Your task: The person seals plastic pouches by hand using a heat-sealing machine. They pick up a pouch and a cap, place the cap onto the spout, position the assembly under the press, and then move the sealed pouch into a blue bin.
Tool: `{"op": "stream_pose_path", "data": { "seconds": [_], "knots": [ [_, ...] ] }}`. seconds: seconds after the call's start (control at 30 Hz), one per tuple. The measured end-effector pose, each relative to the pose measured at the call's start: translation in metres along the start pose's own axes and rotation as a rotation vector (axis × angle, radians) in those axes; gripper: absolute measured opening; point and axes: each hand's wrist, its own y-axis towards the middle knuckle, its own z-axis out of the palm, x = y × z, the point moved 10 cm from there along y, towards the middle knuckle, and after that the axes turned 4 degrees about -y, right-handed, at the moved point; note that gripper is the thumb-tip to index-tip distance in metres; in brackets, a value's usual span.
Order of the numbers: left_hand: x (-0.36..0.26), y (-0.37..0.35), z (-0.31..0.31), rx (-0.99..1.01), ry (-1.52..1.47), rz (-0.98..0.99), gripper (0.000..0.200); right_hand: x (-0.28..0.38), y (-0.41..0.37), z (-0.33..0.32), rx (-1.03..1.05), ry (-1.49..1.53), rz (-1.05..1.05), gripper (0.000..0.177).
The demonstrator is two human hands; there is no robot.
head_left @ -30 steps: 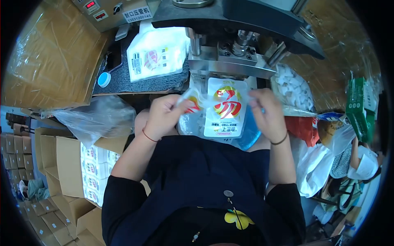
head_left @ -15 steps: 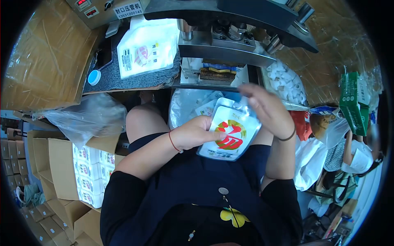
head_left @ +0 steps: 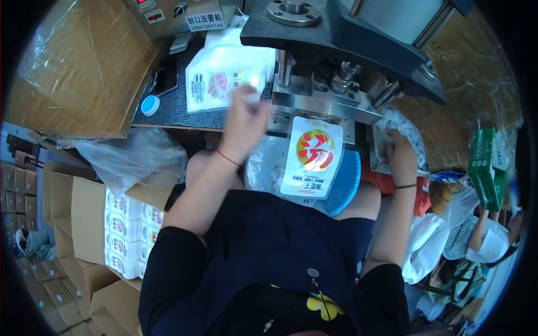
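A white printed pouch (head_left: 314,158) with a red-and-green emblem hangs by its top edge at the press's lower jaw (head_left: 347,133), with neither hand on it. My left hand (head_left: 244,131) is raised in front of a stack of pouches (head_left: 210,81). Its fingers are blurred but look apart, and I see nothing in them. My right hand (head_left: 402,157) reaches into a tray of small white plastic pieces (head_left: 400,124), fingers curled at the pieces. Whatever is between its fingertips is hidden.
The heavy press head (head_left: 386,50) overhangs the work spot. A blue-rimmed tub (head_left: 350,185) sits between my knees. On the left are a round blue-and-white cap (head_left: 150,105), a phone (head_left: 166,81) and an open carton (head_left: 87,221). A green box (head_left: 486,168) stands right.
Both hands have let go of the pouch, which now hangs at the press. My left hand has moved up toward the pouch stack; my right hand has gone right to the white pieces. The view has shifted.
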Motion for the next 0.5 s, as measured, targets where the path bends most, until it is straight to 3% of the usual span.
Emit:
{"op": "stream_pose_path", "data": {
  "seconds": [0.03, 0.07, 0.13, 0.2, 0.23, 0.3, 0.33, 0.37, 0.5],
  "knots": [
    [-0.059, -0.006, -0.028, -0.252, 0.598, 0.638, 0.066, -0.001, -0.002, -0.003, -0.022, 0.04, 0.003, 0.027],
    [-0.064, 0.001, -0.035, -0.237, 0.89, 0.704, 0.071, -0.004, -0.004, -0.005, -0.044, 0.079, 0.006, 0.027],
    [-0.024, 0.0, -0.03, -0.015, 1.366, 0.577, 0.071, 0.0, -0.005, -0.013, -0.144, 0.122, -0.085, 0.028],
    [-0.021, -0.036, -0.014, 0.183, 1.239, 0.656, 0.058, 0.001, -0.007, -0.021, -0.172, 0.19, -0.114, 0.026],
    [-0.018, -0.046, -0.012, 0.19, 1.299, 0.711, 0.046, 0.001, -0.009, -0.028, -0.166, 0.252, -0.052, 0.026],
    [-0.024, -0.057, -0.036, 0.088, 0.965, 0.598, 0.036, 0.009, -0.016, -0.036, -0.148, 0.372, 0.076, 0.026],
    [-0.027, -0.058, -0.045, 0.042, 0.797, 0.538, 0.031, 0.026, -0.02, -0.039, -0.17, 0.417, -0.011, 0.025],
    [-0.01, -0.047, -0.054, 0.048, 0.424, 0.24, 0.021, 0.043, -0.022, -0.042, -0.194, 0.46, -0.096, 0.025],
    [0.008, -0.068, 0.0, 0.311, 0.113, 0.002, 0.014, 0.131, -0.024, -0.05, -0.111, 0.715, -0.297, 0.024]
  ]
}}
